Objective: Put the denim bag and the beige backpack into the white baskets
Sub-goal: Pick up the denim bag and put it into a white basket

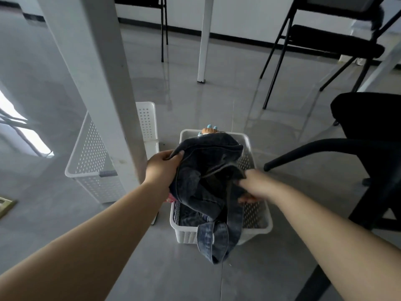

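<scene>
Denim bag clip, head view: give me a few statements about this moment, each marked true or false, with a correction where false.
1. Both hands grip the denim bag. True: the left hand holds its left edge, the right hand its right side.
2. The bag is over the basket behind the table leg. False: it is over the nearer white basket; the second basket sits to the left, partly hidden by the white table leg.
3. The bag's strap hangs over the basket's near rim. True.
4. The beige backpack lies in the second basket. False: no backpack is visible there.
5. The baskets stand on a table. False: they stand on the grey floor.
</scene>
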A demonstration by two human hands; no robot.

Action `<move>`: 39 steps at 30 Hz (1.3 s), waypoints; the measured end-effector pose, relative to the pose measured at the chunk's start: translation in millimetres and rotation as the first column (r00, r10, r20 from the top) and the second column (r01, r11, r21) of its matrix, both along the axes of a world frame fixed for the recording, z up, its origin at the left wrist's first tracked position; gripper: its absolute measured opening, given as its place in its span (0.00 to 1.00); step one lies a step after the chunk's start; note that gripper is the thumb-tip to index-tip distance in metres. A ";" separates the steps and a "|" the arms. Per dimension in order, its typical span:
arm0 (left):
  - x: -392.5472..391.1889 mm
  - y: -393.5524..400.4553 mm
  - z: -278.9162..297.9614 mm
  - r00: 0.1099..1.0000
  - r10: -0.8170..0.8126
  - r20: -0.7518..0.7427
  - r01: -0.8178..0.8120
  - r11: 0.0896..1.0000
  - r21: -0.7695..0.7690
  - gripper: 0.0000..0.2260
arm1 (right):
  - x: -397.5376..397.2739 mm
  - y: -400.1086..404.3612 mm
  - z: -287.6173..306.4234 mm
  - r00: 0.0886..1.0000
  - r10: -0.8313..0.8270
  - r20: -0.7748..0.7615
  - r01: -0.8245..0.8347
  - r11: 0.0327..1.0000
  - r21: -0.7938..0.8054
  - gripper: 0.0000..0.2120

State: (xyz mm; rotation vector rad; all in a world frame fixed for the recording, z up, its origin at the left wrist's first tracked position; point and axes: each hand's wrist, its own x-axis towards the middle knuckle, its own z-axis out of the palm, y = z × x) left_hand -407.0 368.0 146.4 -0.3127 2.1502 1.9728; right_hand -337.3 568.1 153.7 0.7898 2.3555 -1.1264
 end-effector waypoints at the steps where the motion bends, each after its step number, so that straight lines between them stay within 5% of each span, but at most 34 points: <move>1: -0.1 0.0 0.0 1.000 0.013 0.017 -0.014 1.000 0.021 0.08 | -9.0 -0.4 9.3 0.981 -0.167 -0.101 0.151 0.977 -0.149 0.07; 3: -0.5 1.4 1.1 0.999 0.026 0.044 -0.029 0.998 0.059 0.07 | -24.5 2.4 24.9 0.903 -0.315 -0.293 0.230 0.929 -0.290 0.08; 6: -3.2 1.0 1.6 0.997 0.034 0.064 -0.039 0.996 0.084 0.06 | -38.4 -2.6 40.0 0.781 -0.176 -0.599 0.122 0.984 -0.130 0.07; 9: -6.8 0.3 2.1 0.997 0.025 0.066 -0.032 0.995 0.097 0.06 | -41.9 -7.8 43.1 0.702 -0.080 -0.708 0.071 0.997 -0.043 0.06; 12: -9.4 -1.5 -0.6 0.997 0.035 0.074 -0.043 0.993 0.109 0.06 | -36.8 -2.4 23.2 0.832 0.060 -0.551 0.005 0.993 0.116 0.03; 15: -10.1 -3.0 -3.7 0.997 0.028 0.072 -0.038 0.991 0.128 0.05 | -17.1 4.2 -2.5 0.948 0.287 -0.136 -0.247 0.936 0.249 0.06; 18: -9.8 -4.4 -6.9 0.997 0.011 0.072 -0.021 0.991 0.136 0.04 | 3.7 -2.1 -22.8 0.772 0.537 0.341 -0.626 0.735 0.260 0.18; 19: -10.1 -4.6 -8.5 0.997 0.004 0.073 -0.014 0.990 0.139 0.04 | 6.1 -5.0 -31.3 0.750 0.552 0.364 -0.652 0.710 0.267 0.23; 22: -11.1 -4.7 -10.0 0.996 -0.002 0.084 -0.010 0.988 0.151 0.04 | 4.9 -14.3 -43.3 0.875 0.470 0.119 -0.483 0.824 0.298 0.35; 24: -12.2 -4.6 -9.7 0.996 0.000 0.094 -0.015 0.987 0.157 0.04 | 4.7 -16.8 -43.4 0.872 0.489 0.002 -0.436 0.776 0.456 0.29; 26: -12.5 -4.4 -9.6 0.995 0.007 0.102 -0.023 0.988 0.153 0.05 | 7.4 -17.7 -44.2 0.801 0.591 0.088 -0.532 0.637 0.557 0.19; 28: -11.5 -4.7 -10.5 0.995 0.003 0.101 -0.017 0.991 0.136 0.08 | 9.1 -22.0 -40.9 0.720 0.631 0.290 -0.690 0.606 0.395 0.16; 29: -10.9 -4.7 -11.5 0.995 -0.001 0.104 -0.012 0.992 0.127 0.10 | 6.9 -23.2 -36.1 0.740 0.597 0.309 -0.671 0.681 0.293 0.16; 31: -8.8 -5.4 -11.5 0.993 -0.002 0.117 -0.013 0.992 0.129 0.13 | -3.0 -26.0 -21.9 0.926 0.356 0.128 -0.353 0.934 -0.048 0.13; 32: -7.0 -5.5 -10.0 0.992 -0.006 0.127 -0.011 0.990 0.138 0.14 | -8.8 -26.9 -16.6 0.987 0.155 0.039 -0.135 0.938 -0.320 0.10; 34: -4.5 -3.7 -7.4 0.990 -0.026 0.140 0.006 0.990 0.141 0.16 | -18.7 -32.1 -9.7 0.989 -0.151 -0.004 0.102 0.687 -0.719 0.09; 36: -0.5 1.0 -3.4 0.988 -0.059 0.144 0.035 0.985 0.168 0.15 | -31.1 -37.3 -11.2 0.961 -0.274 -0.039 0.160 0.667 -0.728 0.15; 39: 9.0 10.5 1.3 0.981 -0.134 0.143 0.101 0.972 0.214 0.13 | -39.4 -43.4 -18.0 0.930 -0.345 -0.126 0.249 0.845 -0.473 0.20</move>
